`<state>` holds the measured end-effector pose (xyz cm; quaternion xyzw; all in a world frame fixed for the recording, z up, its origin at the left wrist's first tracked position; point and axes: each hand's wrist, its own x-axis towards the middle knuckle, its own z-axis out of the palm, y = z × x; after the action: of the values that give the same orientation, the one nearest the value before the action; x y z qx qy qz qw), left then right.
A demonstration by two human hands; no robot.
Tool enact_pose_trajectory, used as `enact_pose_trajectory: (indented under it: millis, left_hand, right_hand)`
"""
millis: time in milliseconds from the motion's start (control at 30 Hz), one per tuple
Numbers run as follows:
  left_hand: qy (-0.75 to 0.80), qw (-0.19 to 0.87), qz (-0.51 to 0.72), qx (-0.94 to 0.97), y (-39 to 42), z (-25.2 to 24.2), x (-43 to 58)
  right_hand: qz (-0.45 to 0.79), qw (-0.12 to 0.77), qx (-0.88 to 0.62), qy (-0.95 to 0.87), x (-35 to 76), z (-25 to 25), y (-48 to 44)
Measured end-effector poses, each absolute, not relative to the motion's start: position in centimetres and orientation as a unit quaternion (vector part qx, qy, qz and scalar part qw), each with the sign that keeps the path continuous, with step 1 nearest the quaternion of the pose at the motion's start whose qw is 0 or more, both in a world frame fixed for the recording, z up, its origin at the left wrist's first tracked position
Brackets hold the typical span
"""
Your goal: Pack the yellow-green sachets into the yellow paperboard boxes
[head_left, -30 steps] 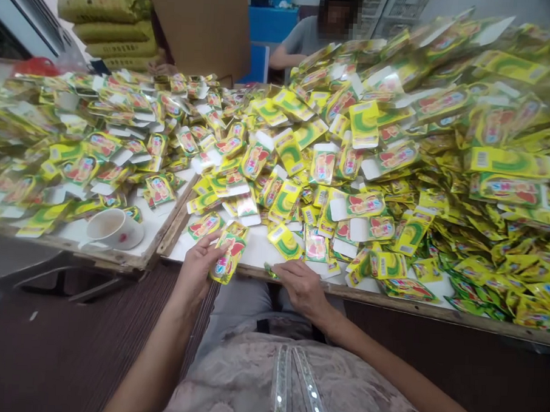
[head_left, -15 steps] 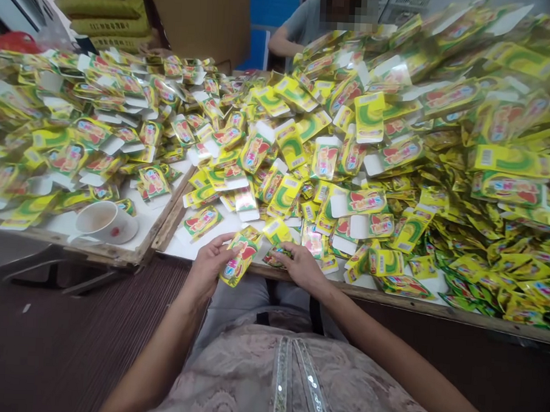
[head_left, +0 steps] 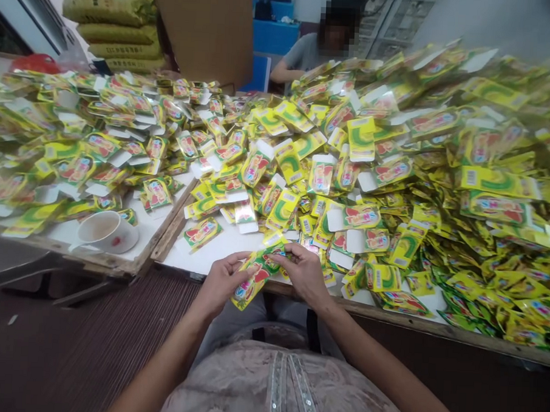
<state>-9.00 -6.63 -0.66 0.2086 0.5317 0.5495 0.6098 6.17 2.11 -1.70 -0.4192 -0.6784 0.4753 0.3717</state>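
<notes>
Head view: your left hand (head_left: 220, 282) clamps the lower end of a yellow packet (head_left: 252, 279), thumb on its face, fingers curled under. Your right hand (head_left: 305, 273) pinches the packet's upper end between thumb and fingertips. Some green shows at that pinch, but I can't tell if it's a separate piece. The packet is tilted, well right of the cup (head_left: 99, 229), and held just above the near edge of the table (head_left: 211, 252). The cup stands on a saucer (head_left: 124, 242). The heap of packets (head_left: 395, 175) spreads behind and right of the cup, highest at far right. A person (head_left: 304, 49) in grey sits beyond the heap, behind and right of the cup. A cardboard sheet (head_left: 205, 27) and stacked sacks (head_left: 113, 32) stand far behind the cup.
</notes>
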Motion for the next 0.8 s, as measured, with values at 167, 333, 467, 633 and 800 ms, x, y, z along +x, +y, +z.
enact_pose_trajectory:
  millis: [167, 333, 467, 633, 800]
  left_hand:
    - [0.502, 0.632, 0.546, 0.227, -6.8, -0.6, -9.1]
    - [0.506, 0.630, 0.549, 0.215, -6.6, -0.5, -8.7]
    - [0.506, 0.633, 0.535, 0.239, -6.4, -0.3, -8.3]
    - [0.503, 0.641, 0.532, 0.231, -6.2, -0.3, -8.2]
    - [0.497, 0.648, 0.546, 0.186, -6.1, -0.5, -7.8]
  right_hand:
    - [0.352, 0.393, -0.385, -0.757, 6.7, -0.8, 1.8]
    - [0.393, 0.374, -0.344, -0.767, 7.0, 0.6, 1.6]
    - [0.557, 0.277, -0.387, -0.680, 7.5, 0.7, 2.1]
    - [0.624, 0.295, -0.433, -0.579, 7.6, 0.3, 2.2]
    - [0.561, 0.296, -0.438, -0.637, 8.0, -0.1, 2.0]
